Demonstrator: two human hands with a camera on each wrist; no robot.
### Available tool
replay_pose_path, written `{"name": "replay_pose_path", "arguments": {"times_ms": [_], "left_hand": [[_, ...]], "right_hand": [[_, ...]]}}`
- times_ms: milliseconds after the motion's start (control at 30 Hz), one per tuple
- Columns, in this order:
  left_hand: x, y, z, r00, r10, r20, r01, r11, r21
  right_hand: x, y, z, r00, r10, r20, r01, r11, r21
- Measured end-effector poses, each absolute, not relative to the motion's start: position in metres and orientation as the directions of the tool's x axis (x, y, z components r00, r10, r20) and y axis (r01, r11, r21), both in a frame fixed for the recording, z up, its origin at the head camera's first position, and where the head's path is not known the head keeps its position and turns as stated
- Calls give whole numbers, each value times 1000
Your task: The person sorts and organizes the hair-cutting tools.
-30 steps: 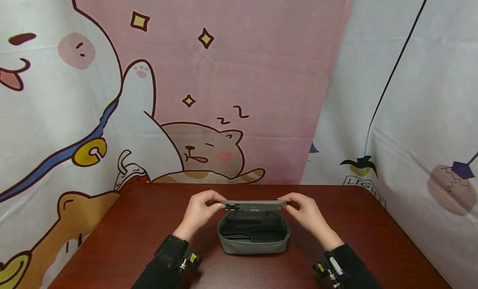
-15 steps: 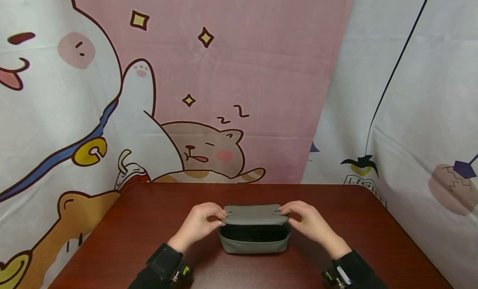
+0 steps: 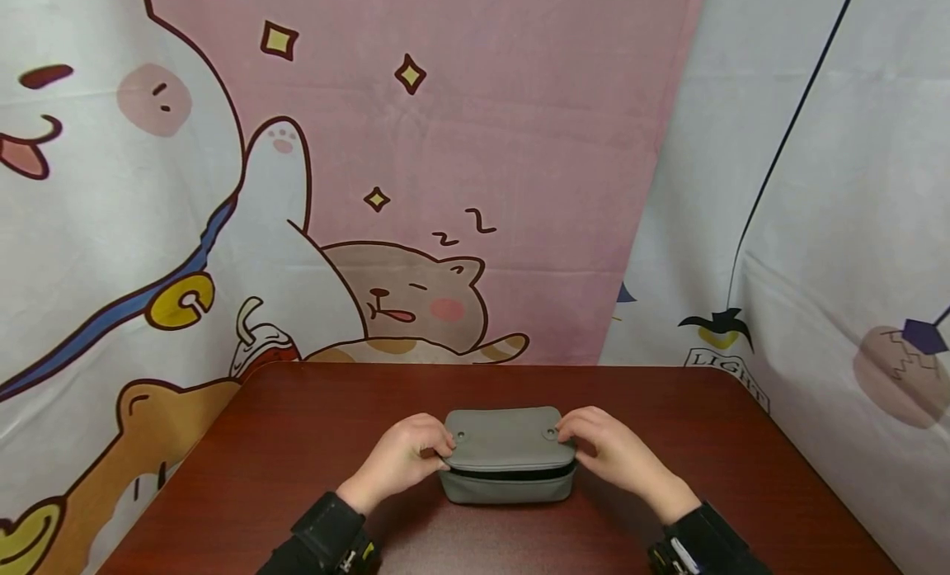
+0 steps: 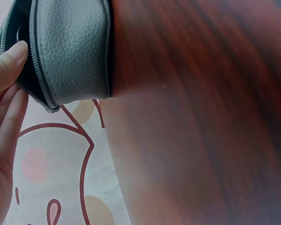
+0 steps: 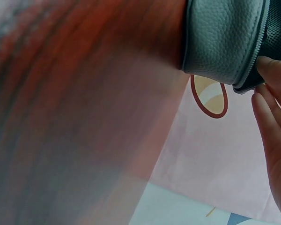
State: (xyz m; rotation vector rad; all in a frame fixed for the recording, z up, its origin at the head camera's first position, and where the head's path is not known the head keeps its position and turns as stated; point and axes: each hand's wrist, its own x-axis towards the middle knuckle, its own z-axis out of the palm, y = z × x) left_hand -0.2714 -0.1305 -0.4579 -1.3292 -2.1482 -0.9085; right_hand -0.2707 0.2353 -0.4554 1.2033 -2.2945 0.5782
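A grey case (image 3: 510,488) sits on the table (image 3: 297,455) in the lower middle of the head frame, its lid (image 3: 508,440) lowered almost all the way, with a dark gap along the front. The left hand (image 3: 404,459) pinches the lid's left end between thumb and fingers, and the right hand (image 3: 627,459) grips the right end the same way. Two round studs (image 3: 461,435) mark the lid near its upper corners, each close to a hand. In the left wrist frame the case fills the upper left, zipper teeth (image 4: 33,51) lining the gap where the thumb rests; in the right wrist frame it stands at the upper right. Black sleeves (image 3: 321,530) enter from the bottom. A cartoon-printed cloth (image 3: 519,121) hangs behind the table.
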Motion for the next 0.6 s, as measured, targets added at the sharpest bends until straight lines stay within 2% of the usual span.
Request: {"name": "replay_pose_path", "arguments": {"times_ms": [333, 600], "left_hand": [[-271, -131, -461, -400, 636, 660, 916, 307, 259], [-268, -131, -464, -408, 660, 631, 913, 318, 256]], "right_hand": [[-268, 235, -459, -479, -670, 568, -847, 523, -97], [-267, 239, -455, -439, -716, 543, -872, 484, -67]]}}
